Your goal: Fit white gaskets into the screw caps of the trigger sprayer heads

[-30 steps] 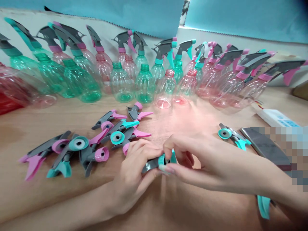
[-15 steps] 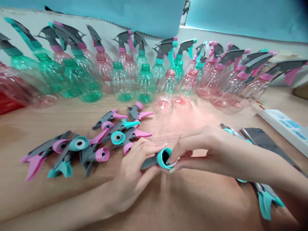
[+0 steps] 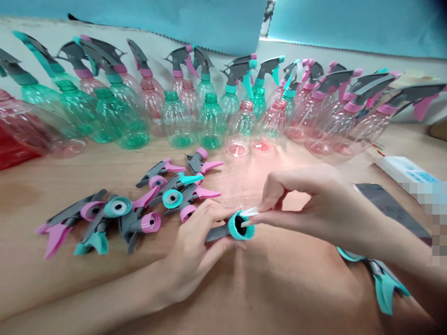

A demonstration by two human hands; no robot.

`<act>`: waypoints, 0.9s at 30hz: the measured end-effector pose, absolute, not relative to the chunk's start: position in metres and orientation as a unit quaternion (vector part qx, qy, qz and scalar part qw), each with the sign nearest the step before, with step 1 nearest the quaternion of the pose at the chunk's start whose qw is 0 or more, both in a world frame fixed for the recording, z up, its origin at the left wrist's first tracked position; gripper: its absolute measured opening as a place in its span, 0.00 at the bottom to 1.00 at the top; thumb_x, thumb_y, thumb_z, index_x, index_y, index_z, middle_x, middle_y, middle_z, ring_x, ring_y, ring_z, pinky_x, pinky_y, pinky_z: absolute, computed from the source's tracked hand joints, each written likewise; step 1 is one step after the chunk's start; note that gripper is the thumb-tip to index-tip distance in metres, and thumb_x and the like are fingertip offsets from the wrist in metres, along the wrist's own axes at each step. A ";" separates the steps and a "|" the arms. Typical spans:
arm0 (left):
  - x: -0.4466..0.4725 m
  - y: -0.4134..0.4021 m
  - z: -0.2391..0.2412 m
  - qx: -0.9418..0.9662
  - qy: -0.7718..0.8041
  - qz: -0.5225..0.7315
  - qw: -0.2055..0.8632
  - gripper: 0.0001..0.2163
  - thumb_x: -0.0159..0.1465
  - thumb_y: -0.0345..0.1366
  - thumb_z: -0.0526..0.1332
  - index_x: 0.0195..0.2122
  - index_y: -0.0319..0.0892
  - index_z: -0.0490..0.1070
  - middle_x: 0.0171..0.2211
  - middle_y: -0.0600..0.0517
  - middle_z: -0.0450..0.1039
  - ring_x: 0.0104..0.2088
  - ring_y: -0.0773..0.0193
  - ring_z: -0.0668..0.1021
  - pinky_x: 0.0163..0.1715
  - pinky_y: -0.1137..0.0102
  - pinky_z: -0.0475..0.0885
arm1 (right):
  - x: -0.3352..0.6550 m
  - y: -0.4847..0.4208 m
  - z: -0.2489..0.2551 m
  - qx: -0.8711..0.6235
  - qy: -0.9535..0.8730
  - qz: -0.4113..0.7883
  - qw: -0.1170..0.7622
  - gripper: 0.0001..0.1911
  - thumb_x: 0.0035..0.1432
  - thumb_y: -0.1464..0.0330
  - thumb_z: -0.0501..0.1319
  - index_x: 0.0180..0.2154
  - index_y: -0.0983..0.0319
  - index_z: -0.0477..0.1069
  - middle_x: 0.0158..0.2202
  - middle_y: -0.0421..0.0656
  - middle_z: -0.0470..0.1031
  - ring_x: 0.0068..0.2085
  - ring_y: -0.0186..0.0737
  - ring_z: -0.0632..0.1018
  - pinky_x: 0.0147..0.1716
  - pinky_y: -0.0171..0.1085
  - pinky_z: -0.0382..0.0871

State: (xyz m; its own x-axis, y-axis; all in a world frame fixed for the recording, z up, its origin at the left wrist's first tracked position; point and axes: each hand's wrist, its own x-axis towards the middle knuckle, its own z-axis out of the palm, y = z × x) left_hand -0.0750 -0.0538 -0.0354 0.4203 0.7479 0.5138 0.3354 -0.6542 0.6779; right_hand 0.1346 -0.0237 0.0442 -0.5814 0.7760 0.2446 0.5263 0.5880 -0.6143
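My left hand (image 3: pixel 195 239) is wrapped round a grey spray trigger head (image 3: pixel 218 232), its turquoise collar (image 3: pixel 248 230) facing up toward me. Between thumb and forefinger, my right hand (image 3: pixel 300 200) pinches a small white piece (image 3: pixel 250 212) at the collar's upper rim; its exact kind is unclear. A pale, narrow tip shows inside the dark opening, below the white piece. Left of my left hand lies a loose group of spray heads with pink collars (image 3: pixel 151 222) and turquoise collars (image 3: pixel 118 206); some have a white ring inside.
Spray bottles, green (image 3: pixel 210 122) and pink (image 3: pixel 239 130), stand along the back, some open and some with heads on. At right lie a dark phone (image 3: pixel 387 204), a white power strip (image 3: pixel 407 168) and turquoise spray parts (image 3: pixel 384 288). Red material (image 3: pixel 16 144) is at far left.
My right fingers have risen out of the collar's opening to its upper rim. The white piece, earlier low at the collar's right side, now shows higher between my fingertips. My left hand keeps its hold.
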 end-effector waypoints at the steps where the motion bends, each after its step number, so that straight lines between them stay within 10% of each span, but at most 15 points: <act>1: -0.075 -0.054 -0.035 0.807 0.337 0.419 0.242 0.11 0.65 0.32 0.59 0.48 0.45 0.65 0.38 0.51 0.72 0.40 0.62 0.74 0.43 0.66 0.68 | 0.133 -0.024 0.042 -0.380 -0.856 0.245 0.250 0.11 0.53 0.65 0.65 0.24 0.61 0.68 0.22 0.33 0.74 0.23 0.27 0.73 0.22 0.28 0.64; 13: -0.076 -0.054 -0.037 0.813 0.336 0.405 0.249 0.11 0.66 0.31 0.57 0.49 0.45 0.64 0.38 0.50 0.72 0.38 0.62 0.74 0.40 0.65 0.69 | 0.140 -0.022 0.054 -0.312 -0.851 0.395 0.154 0.08 0.58 0.67 0.62 0.39 0.57 0.78 0.36 0.38 0.81 0.34 0.33 0.78 0.32 0.30 0.69; 27: -0.075 -0.054 -0.036 0.805 0.339 0.415 0.253 0.12 0.63 0.28 0.60 0.47 0.44 0.65 0.37 0.53 0.70 0.37 0.66 0.73 0.37 0.72 0.68 | 0.145 -0.018 0.052 -0.328 -0.897 0.275 0.114 0.08 0.60 0.64 0.58 0.36 0.57 0.76 0.31 0.35 0.78 0.29 0.28 0.74 0.28 0.28 0.65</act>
